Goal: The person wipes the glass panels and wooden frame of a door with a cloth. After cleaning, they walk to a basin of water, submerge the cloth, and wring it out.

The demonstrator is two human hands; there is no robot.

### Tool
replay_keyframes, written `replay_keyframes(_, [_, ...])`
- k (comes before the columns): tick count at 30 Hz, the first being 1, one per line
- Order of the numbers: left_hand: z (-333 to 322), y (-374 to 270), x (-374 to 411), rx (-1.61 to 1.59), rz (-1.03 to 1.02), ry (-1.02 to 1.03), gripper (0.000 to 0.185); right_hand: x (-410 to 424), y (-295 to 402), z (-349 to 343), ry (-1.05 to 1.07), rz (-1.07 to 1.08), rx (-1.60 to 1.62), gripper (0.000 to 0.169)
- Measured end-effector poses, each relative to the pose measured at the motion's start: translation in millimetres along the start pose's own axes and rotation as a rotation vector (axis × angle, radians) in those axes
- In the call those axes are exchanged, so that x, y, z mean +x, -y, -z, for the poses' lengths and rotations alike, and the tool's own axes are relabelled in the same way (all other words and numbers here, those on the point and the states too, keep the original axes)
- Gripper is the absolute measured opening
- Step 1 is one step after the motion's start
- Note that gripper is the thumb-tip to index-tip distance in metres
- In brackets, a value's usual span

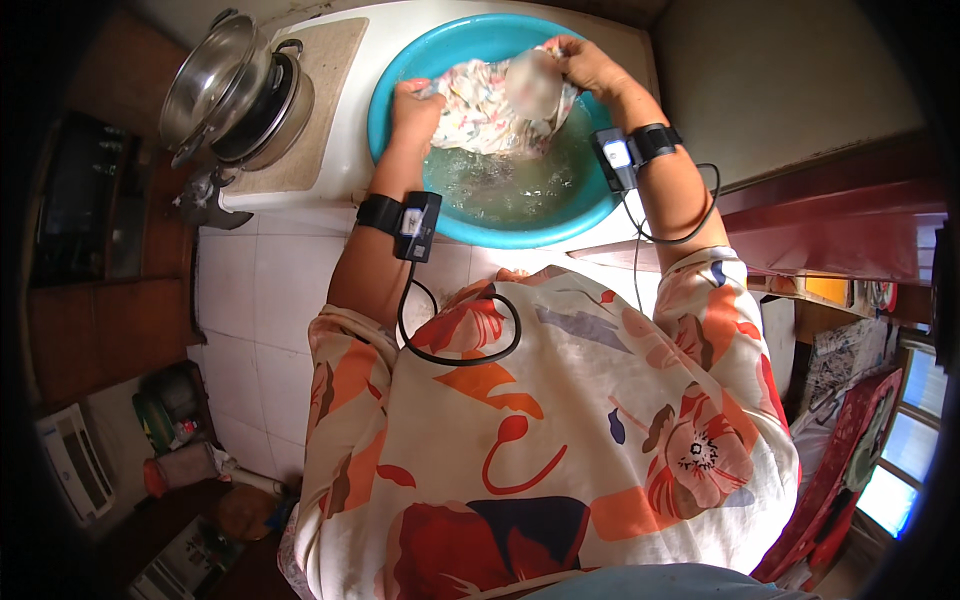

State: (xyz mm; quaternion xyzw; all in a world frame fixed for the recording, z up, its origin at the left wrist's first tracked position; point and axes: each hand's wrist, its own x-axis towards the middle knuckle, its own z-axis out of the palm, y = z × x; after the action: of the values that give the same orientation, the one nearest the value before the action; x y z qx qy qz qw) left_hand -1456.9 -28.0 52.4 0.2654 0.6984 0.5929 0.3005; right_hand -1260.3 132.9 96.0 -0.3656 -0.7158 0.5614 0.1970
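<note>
A wet, patterned white cloth [480,105] is stretched between my two hands over a turquoise plastic basin [517,238]. My left hand [417,112] grips its left end near the basin's left side. At the upper right, my right hand [589,66] holds the other end. Cloudy, rippled water [502,184] lies in the basin, and the cloth's lower edge hangs at its surface. A blurred pale round patch hides part of the cloth beside my right hand.
Stacked metal pots [259,112] stand on a beige board [330,90] left of the basin. A white counter [337,157] bears both. Black devices with cables are strapped to both forearms. The wall [780,82] rises to the right.
</note>
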Motion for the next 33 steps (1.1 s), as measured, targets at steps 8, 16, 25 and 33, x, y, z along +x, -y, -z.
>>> replay_keyframes(8, [-9.2,32.2,0.0,0.314,-0.167,0.587,0.035,23.0,-68.7,-38.5,0.577,0.028,-0.444,0.033])
replay_keyframes(16, [-19.1,33.8,-13.4,0.946,-0.024,0.931,0.042,-1.4,-78.0,-41.3,0.303,-0.14,-1.176,0.024])
replay_keyframes(25, [-16.8,34.7,3.1,0.085,-0.141,0.714,0.083,-27.2,40.0,-35.9,0.369,0.042,0.246,0.024])
replay_keyframes(33, [-3.4,-24.9,-30.6,-0.315,0.06,0.482,0.044,-44.3,116.5,-32.3,0.491,0.228,1.266,0.018])
